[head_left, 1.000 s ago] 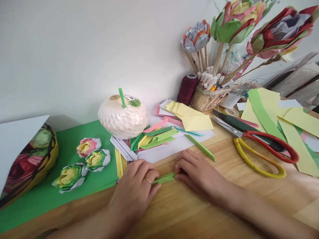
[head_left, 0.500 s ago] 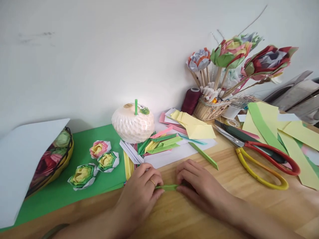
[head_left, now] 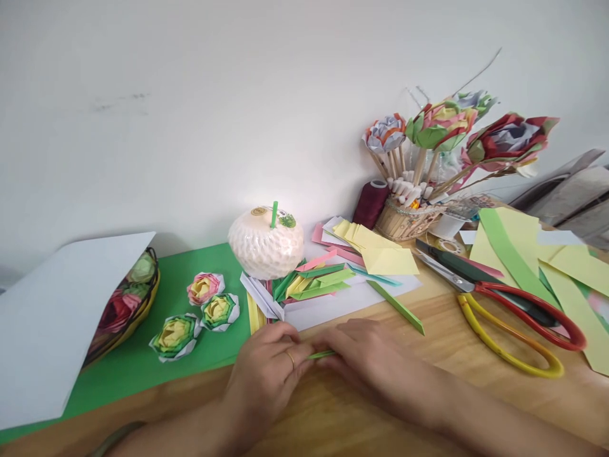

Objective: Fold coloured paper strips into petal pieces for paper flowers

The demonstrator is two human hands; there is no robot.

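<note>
Between my two hands, low over the wooden table [head_left: 457, 355], is a thin green paper strip [head_left: 322, 354]. My left hand [head_left: 273, 368] wears a ring and pinches the strip's left end. Fingers of my right hand [head_left: 356, 358] close on its right end, and the fingertips of both hands nearly meet. Much of the strip is hidden by the fingers. Just behind the hands lie folded paper strips [head_left: 318, 279] in green, yellow and pink, and one folded green strip [head_left: 396, 307] lies apart to the right.
Red-and-yellow-handled scissors [head_left: 514, 304] lie at right beside yellow paper sheets [head_left: 566, 285]. Three paper flowers [head_left: 175, 336] sit on green paper at left. Behind stand a wrapped white fruit [head_left: 266, 244], a thread spool [head_left: 370, 204] and a flower basket [head_left: 404, 219].
My right hand has moved left, closer to my left hand, and less of the green strip shows between them. The whole view has shifted slightly.
</note>
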